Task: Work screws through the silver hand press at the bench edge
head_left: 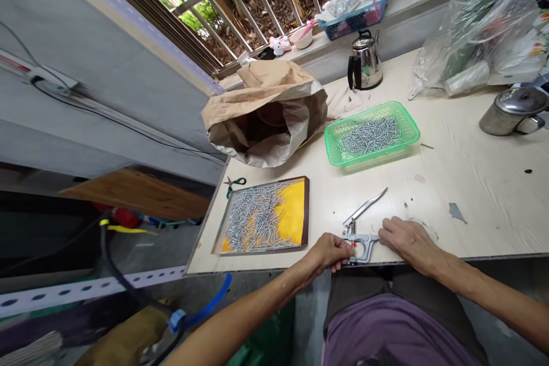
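A silver hand press tool [363, 238] with a long lever lies at the table's front edge, its lever raised toward the back. My left hand [332, 251] is closed at the tool's left end, its fingertips pinched by a small red part; what they hold is too small to name. My right hand [405, 240] rests on the table with bent fingers touching the right end of the tool's grey frame. To the left, a shallow tray [306, 211] with a yellow bottom holds many small metal pins [257, 214]. A green basket [372, 159] farther back holds more pins.
Green-handled scissors [235, 181] lie behind the tray. An open brown paper bag [266, 91] stands at the back left. A steel kettle [366, 63] is at the back, with a steel cup [512, 110] and a clear plastic bag [476, 34] at the right.
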Demonstrator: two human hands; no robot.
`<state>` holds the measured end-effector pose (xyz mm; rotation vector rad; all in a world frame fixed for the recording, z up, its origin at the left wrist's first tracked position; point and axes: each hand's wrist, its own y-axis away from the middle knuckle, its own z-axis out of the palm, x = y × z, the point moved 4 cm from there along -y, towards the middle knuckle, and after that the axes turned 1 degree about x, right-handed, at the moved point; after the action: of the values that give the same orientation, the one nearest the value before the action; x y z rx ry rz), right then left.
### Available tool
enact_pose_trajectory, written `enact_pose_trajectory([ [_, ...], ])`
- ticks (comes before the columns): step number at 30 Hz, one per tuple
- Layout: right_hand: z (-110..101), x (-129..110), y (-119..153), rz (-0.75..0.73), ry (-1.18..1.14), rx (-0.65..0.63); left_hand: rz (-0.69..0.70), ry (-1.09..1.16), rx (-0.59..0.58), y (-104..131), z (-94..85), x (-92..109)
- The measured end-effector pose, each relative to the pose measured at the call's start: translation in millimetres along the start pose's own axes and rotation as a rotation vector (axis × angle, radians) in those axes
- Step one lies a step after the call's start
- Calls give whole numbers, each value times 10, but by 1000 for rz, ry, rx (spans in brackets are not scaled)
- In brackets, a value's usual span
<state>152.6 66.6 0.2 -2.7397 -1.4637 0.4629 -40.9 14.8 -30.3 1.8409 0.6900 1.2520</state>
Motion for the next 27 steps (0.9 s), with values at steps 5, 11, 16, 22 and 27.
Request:
enact_pose_trajectory([
  [5, -29, 42, -48, 10, -56, -89, -1, -11, 1, -27, -15, -29],
  [11, 3, 166, -70, 17, -63, -140, 15, 22, 4, 19, 7, -3],
  [16, 10, 341, -206, 24, -34, -228, 7, 30, 13, 40, 20, 28],
  [22, -44, 376, -295, 64, -21, -234, 39, 36, 14, 22, 12, -11],
  [27, -120, 317, -342, 62, 36, -192, 36, 30, 14, 10, 19, 3],
])
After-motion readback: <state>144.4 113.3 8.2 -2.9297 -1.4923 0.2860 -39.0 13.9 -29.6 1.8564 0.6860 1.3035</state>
